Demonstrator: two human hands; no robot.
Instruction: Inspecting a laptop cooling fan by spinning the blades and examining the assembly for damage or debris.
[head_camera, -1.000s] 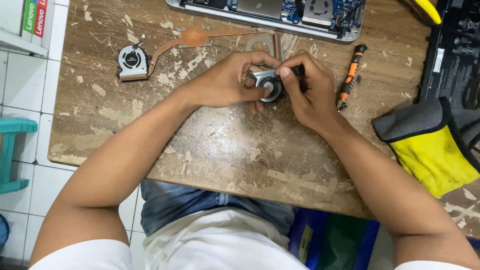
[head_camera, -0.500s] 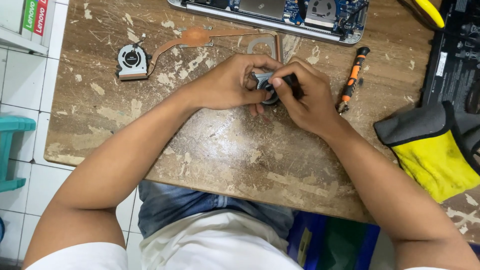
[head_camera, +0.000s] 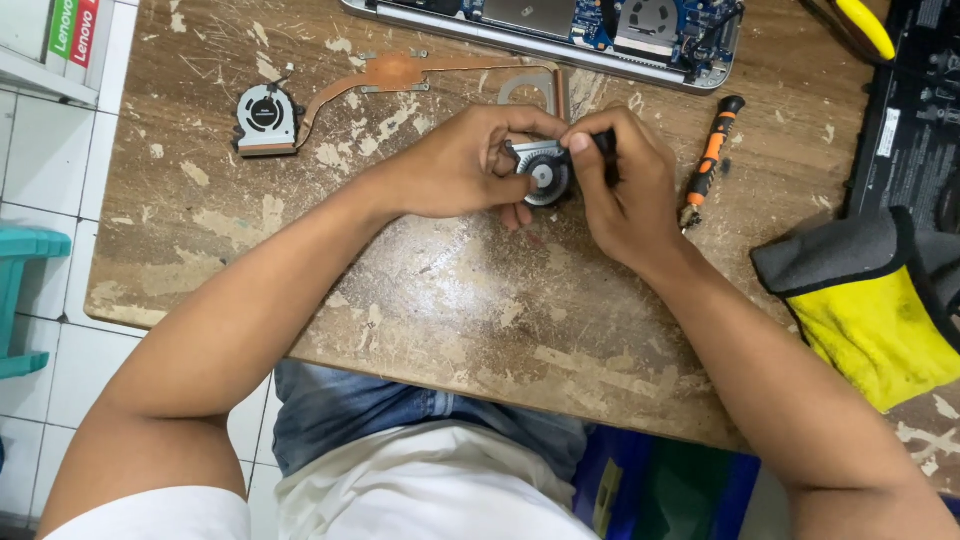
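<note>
Both my hands meet over the middle of a worn wooden table (head_camera: 470, 300). My left hand (head_camera: 455, 165) grips a small black laptop cooling fan (head_camera: 540, 175) from the left, its round hub facing up. My right hand (head_camera: 625, 185) pinches the fan's right side, with the thumb on its top edge. A dark object shows between the right fingers; what it is cannot be told.
A second fan (head_camera: 265, 120) with a copper heat pipe (head_camera: 400, 72) lies at the back left. An opened laptop (head_camera: 560, 25) sits along the far edge. An orange-and-black screwdriver (head_camera: 708, 160) lies right of my hands. A grey-and-yellow cloth (head_camera: 865, 300) and a black battery (head_camera: 905, 110) are at the right.
Both hands stay on the fan. It has turned slightly, and my right thumb has shifted onto its top edge.
</note>
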